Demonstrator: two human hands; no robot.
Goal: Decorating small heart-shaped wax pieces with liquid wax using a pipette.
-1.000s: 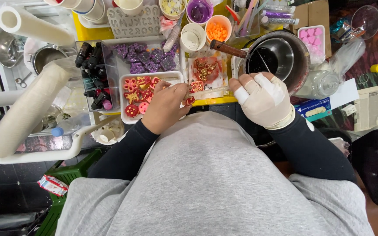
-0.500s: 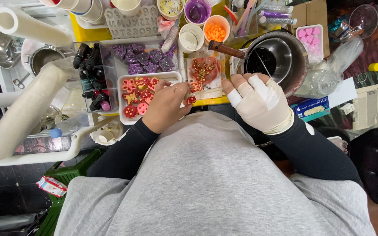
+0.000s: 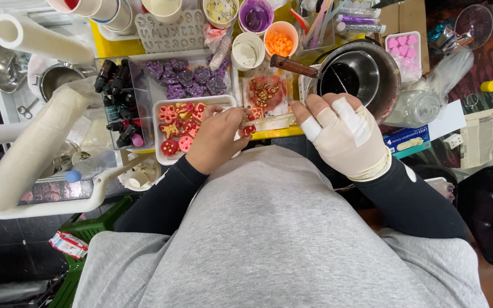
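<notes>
Left hand (image 3: 215, 140), bare, fingers curled, pinching small glossy red piece (image 3: 250, 129) near white tray (image 3: 161, 105) of red flower-shaped pieces. Right hand (image 3: 346, 137), bandaged and gloved, grips thin pale stick (image 3: 266, 120) crossing clear mould (image 3: 265, 94). Round steel pot (image 3: 384, 68) far right.

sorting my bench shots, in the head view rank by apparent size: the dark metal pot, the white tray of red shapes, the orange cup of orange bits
1. Dark metal pot, largest.
2. White tray of red shapes, partly hidden by the left hand, so perhaps nearly equal.
3. Orange cup of orange bits, clearly smallest.
</notes>
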